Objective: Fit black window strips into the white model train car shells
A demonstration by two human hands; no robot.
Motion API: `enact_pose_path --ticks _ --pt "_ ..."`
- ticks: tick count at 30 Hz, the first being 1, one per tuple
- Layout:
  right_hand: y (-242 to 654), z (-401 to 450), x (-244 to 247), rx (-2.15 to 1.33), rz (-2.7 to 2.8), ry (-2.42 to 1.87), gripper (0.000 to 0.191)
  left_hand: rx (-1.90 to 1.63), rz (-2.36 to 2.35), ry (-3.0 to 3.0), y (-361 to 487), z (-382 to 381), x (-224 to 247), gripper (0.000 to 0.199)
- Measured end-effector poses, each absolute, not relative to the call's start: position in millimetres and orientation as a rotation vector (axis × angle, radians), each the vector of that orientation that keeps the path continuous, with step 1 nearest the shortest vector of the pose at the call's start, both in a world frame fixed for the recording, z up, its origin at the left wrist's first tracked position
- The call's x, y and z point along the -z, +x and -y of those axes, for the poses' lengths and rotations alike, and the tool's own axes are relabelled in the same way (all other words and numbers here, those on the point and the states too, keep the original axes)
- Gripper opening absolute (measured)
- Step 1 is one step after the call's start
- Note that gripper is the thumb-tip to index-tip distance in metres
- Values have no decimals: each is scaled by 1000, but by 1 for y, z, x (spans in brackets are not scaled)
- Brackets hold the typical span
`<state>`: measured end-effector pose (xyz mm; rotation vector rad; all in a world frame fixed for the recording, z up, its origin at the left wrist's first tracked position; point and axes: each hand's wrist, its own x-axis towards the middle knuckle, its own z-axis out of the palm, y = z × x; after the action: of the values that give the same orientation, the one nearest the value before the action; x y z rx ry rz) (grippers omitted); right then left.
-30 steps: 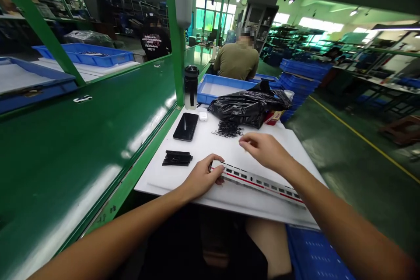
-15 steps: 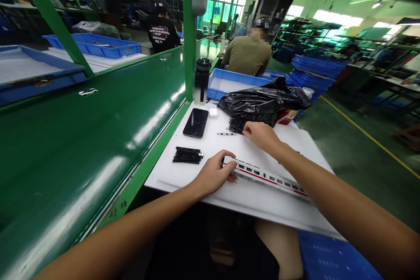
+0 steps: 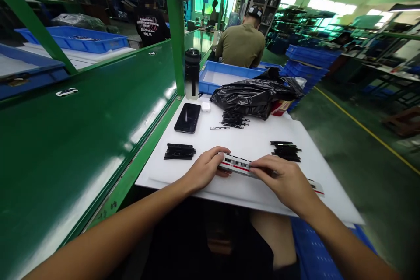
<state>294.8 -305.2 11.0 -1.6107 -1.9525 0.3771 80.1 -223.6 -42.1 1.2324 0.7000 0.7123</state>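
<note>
My left hand (image 3: 207, 168) grips left end of train car shell (image 3: 236, 165), thumb on top. Fingers of my right hand (image 3: 284, 179) are pinched at its side; whether they hold small piece, I cannot tell. Shell is long, white, with red stripe and dark windows, lying at six o'clock of white board (image 3: 203, 140), slanting toward four.

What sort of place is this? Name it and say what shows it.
Probably a factory assembly workshop: a long green belt runs beside the white bench, blue trays stand about, and small black parts lie heaped near the hands.
</note>
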Motion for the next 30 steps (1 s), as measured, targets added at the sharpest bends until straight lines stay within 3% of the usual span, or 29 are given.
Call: enact_pose_path --ticks 14,19,30 --pt "281 309 3 -294 1935 -1616 12 -734 -868 1660 75 226 40 26" --pt "287 303 -1 -363 1934 -1765 30 -777 -896 1750 76 229 40 25" --pt "295 306 -4 -442 2070 -1777 33 -804 -864 1825 76 237 38 23"
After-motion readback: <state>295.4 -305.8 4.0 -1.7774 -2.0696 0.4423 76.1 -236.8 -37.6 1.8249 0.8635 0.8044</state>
